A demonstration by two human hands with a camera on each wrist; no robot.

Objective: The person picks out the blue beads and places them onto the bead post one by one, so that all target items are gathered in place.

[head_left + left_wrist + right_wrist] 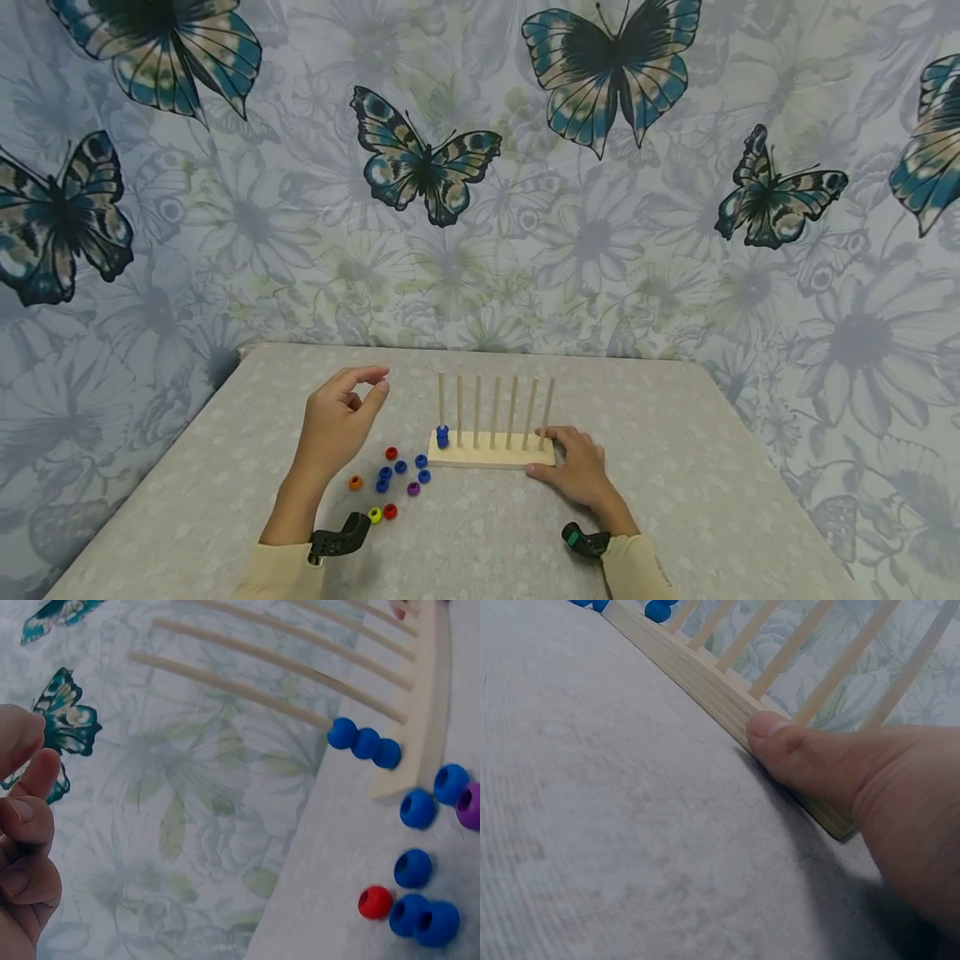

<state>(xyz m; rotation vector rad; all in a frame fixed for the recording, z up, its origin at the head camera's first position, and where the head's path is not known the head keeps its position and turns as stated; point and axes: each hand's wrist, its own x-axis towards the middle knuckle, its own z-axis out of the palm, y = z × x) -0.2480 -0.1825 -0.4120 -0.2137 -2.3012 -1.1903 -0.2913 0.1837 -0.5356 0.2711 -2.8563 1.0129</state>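
Note:
A wooden peg stand (491, 450) with several upright dowels stands on the table. Three blue beads (365, 743) are stacked on its leftmost peg; the other pegs are bare. My right hand (576, 467) grips the right end of the base, its thumb (802, 754) along the front edge and its fingers reaching behind. Up in the air left of the stand is my left hand (337, 421), with thumb and index finger bent toward each other and nothing visible between them. Loose blue beads (401, 467) lie on the table between this hand and the stand.
Among the loose beads are a purple bead (413, 489), an orange bead (356, 482), a yellow bead (375, 516) and red beads (391, 511). The table (675, 433) reaches back to a wall (465, 275) covered with butterflies and flowers.

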